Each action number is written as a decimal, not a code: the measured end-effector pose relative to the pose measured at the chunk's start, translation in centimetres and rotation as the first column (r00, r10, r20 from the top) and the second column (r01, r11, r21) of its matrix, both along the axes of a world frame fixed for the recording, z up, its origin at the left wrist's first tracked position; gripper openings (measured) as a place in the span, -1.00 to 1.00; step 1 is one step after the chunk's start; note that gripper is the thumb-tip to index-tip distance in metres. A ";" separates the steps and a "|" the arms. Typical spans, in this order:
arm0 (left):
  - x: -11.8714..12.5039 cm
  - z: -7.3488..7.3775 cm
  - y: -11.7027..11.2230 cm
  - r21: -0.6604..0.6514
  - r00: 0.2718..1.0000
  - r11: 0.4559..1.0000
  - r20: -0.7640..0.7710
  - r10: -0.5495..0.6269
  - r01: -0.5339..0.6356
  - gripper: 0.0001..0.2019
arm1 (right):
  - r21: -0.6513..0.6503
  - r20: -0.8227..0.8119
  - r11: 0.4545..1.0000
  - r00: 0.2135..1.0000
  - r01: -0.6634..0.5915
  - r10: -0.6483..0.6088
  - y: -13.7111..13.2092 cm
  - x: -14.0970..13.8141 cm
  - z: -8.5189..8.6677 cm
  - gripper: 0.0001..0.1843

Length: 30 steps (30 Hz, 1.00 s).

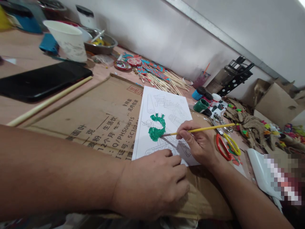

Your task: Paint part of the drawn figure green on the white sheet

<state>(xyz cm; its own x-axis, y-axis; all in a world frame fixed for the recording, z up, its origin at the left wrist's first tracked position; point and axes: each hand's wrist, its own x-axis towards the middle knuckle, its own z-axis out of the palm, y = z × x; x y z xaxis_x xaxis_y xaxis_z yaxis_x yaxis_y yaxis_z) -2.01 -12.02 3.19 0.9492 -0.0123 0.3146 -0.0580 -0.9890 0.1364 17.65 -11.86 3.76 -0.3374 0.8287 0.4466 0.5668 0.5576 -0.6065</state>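
Note:
My right hand (199, 144) is closed around a yellow paintbrush (209, 127). The brush tip touches a patch of green paint (156, 132) on a white sheet of paper (140, 144) printed with line drawings. Across the sheet's lower edge lies my left hand (154, 183), its fingers curled; the fingertips and anything under them are hidden. Under the paper is a flattened cardboard box (95, 111) with printed characters. An open jar of green paint (200, 105) stands beyond my right hand, with red-and-yellow-handled scissors (224, 149) lying beside that wrist.
At left are a black phone (45, 79), a wooden stick (50, 100) and a paper cup (69, 41). A metal bowl (102, 43) and several thin sticks (164, 82) lie along the wall. Paint jars, a dark bottle (224, 74) and decorated brown craft pieces (247, 119) are at right.

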 end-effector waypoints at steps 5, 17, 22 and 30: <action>0.1 0.1 0.0 0.005 1.000 1.000 0.011 -0.004 0.004 -0.81 | 0.031 -0.025 0.997 0.998 0.066 -0.066 -0.2 -0.1 0.3 -0.78; 0.0 0.1 0.0 -0.003 1.000 1.000 -0.001 -0.017 0.017 -0.79 | 0.063 0.068 0.995 0.994 0.080 -0.084 0.0 0.7 0.1 -0.81; 0.0 0.2 0.1 0.011 1.000 1.000 -0.003 -0.025 0.025 -0.79 | 0.066 0.018 0.992 0.994 0.105 -0.106 -0.1 0.7 0.1 -0.82; 0.1 0.1 0.1 0.010 0.999 1.000 -0.027 -0.024 0.024 -0.80 | -0.004 0.026 0.997 0.997 0.078 -0.078 0.1 1.1 0.0 -0.81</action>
